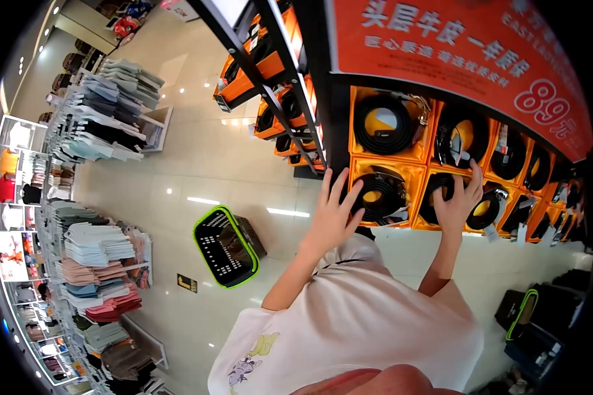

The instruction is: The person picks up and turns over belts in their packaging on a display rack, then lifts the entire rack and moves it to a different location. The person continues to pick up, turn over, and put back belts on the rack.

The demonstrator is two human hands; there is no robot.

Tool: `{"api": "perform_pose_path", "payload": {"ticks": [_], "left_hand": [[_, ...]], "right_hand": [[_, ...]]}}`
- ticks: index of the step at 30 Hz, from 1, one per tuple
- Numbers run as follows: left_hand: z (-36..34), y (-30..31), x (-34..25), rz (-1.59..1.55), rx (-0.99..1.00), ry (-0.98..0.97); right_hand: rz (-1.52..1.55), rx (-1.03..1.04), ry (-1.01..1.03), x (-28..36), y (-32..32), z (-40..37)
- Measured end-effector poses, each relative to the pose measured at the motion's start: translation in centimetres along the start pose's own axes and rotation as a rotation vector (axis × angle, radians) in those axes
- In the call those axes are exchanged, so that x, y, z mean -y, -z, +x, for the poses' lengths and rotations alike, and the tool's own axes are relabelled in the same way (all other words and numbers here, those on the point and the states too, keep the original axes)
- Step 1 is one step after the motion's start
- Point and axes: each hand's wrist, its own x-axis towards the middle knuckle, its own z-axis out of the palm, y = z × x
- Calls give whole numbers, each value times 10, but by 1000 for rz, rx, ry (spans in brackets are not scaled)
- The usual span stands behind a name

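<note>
My left hand reaches to the near left corner of the belt display, its fingers spread along the edge of an orange-lined box. A black coiled belt lies in that box beside my fingertips. Over the neighbouring box my right hand has its fingers stretched apart, partly covering another coiled black belt. Behind these, a coiled belt with a metal buckle and one more black coil sit in the back row.
A red sign with a price rises behind the boxes. More belt boxes continue to the right. On the floor at left stands a black shopping basket with a green rim. Clothes racks line the far left.
</note>
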Motion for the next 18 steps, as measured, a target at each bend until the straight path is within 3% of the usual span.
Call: {"api": "perform_pose_path", "payload": {"ticks": [6, 9, 13, 14, 15, 18], "left_hand": [[7, 25, 27, -89, 114, -135], [2, 38, 44, -230, 167, -201], [-17, 67, 94, -429, 356, -245], [-25, 76, 111, -476, 373, -205], [-30, 88, 124, -535, 391, -166], [-45, 133, 177, -352, 438, -94]], "right_hand": [[63, 83, -107, 37, 22, -3], [275, -30, -238, 73, 20, -1], [246, -253, -52, 132, 2, 12], [179, -256, -32, 150, 4, 17], [304, -322, -89, 169, -4, 18], [441, -389, -43, 228, -27, 17]]}}
